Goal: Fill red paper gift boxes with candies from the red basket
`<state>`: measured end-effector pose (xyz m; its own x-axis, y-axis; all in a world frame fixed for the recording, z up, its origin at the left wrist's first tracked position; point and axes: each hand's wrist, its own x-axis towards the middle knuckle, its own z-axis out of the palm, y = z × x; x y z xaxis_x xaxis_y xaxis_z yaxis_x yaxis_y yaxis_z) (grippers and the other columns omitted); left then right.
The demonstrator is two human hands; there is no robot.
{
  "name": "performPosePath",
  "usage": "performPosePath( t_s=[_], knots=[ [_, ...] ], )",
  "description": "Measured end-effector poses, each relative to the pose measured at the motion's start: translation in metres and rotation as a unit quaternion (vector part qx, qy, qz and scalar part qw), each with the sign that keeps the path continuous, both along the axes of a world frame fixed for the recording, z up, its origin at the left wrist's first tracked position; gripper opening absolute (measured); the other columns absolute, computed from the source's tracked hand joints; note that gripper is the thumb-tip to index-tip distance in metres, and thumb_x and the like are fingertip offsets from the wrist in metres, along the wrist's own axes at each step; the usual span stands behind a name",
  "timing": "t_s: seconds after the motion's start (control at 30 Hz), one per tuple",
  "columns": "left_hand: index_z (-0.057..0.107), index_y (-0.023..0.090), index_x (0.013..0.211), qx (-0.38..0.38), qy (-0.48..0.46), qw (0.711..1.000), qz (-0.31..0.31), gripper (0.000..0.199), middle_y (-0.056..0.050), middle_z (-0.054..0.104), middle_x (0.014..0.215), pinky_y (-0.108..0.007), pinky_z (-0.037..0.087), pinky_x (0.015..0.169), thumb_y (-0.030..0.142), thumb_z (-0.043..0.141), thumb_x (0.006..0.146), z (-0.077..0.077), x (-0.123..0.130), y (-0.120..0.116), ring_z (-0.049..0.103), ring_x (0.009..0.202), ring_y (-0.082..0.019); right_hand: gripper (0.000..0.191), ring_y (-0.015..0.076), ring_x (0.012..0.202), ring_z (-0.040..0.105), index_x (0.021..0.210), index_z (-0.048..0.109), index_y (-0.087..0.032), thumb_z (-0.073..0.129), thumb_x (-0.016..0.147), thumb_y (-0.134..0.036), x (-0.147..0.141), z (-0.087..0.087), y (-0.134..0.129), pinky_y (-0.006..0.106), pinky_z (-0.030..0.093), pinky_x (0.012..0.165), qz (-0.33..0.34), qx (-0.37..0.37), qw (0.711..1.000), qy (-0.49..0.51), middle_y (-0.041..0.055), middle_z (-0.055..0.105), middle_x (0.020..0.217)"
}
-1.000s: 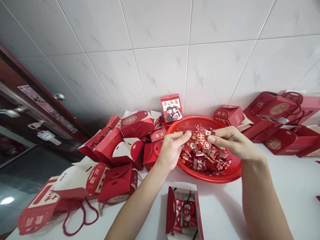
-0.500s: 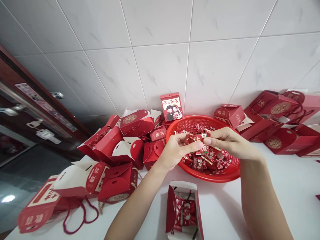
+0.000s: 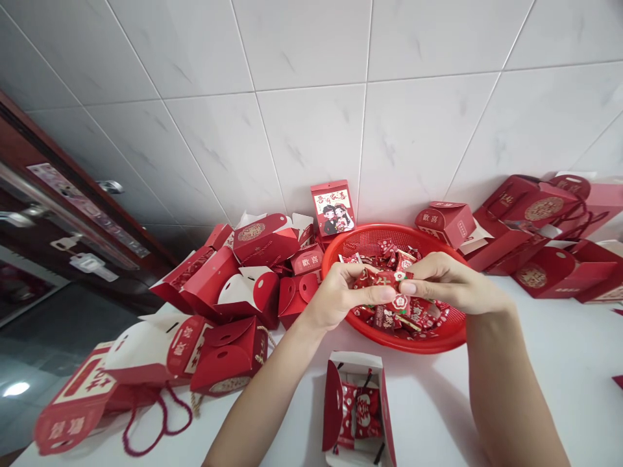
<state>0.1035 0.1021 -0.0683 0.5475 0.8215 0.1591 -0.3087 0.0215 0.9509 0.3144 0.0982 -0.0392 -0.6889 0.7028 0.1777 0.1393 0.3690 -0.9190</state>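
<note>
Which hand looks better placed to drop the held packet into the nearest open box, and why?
Probably the left hand: it is nearer the open box, while the right hand is farther off, by the basket's right side. Both pinch the packet, so the right must release.

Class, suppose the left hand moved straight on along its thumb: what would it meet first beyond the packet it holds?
Probably the right hand, which pinches the other end of the same red packet, though one view leaves the depth uncertain.
</note>
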Motion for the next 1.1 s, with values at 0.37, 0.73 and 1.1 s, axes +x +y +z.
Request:
performPosePath(
  t_s=[0.37,0.73,1.1],
  knots=[
    [0.080,0.019,0.074,0.023,0.027,0.999,0.023,0.023,-0.003,0.075,0.074,-0.030,0.052,0.071,0.037,0.092,0.065,0.000,-0.002,0.000,0.065,0.068,-0.015,0.053,0.0052,0.044,0.029,0.057,0.051,-0.017,0.062,0.096,-0.050,-0.001,0.001,0.000,0.019,0.024,0.037,0.008,-0.008,1.000,-0.008,-0.0077,0.030,0.049],
    [0.080,0.021,0.075,0.026,0.000,0.999,0.043,0.016,0.000,0.077,0.077,-0.026,0.054,0.074,0.029,0.092,0.068,0.000,-0.001,-0.004,0.067,0.072,-0.014,0.051,0.0045,0.043,0.031,0.056,0.049,-0.016,0.063,0.097,-0.044,-0.002,0.001,-0.001,0.019,0.024,0.037,0.006,-0.002,1.000,0.010,-0.0072,0.033,0.049],
    [0.080,0.015,0.101,-0.010,0.034,0.999,-0.004,0.033,-0.009,0.079,0.102,-0.035,0.057,0.090,0.030,0.089,0.073,0.007,-0.012,0.002,0.073,0.092,-0.022,0.050,0.0064,0.042,0.041,0.056,0.052,-0.017,0.072,0.089,-0.048,0.008,0.004,-0.004,0.019,0.035,0.037,-0.074,-0.011,0.997,0.008,-0.0050,0.042,0.048]
  ],
)
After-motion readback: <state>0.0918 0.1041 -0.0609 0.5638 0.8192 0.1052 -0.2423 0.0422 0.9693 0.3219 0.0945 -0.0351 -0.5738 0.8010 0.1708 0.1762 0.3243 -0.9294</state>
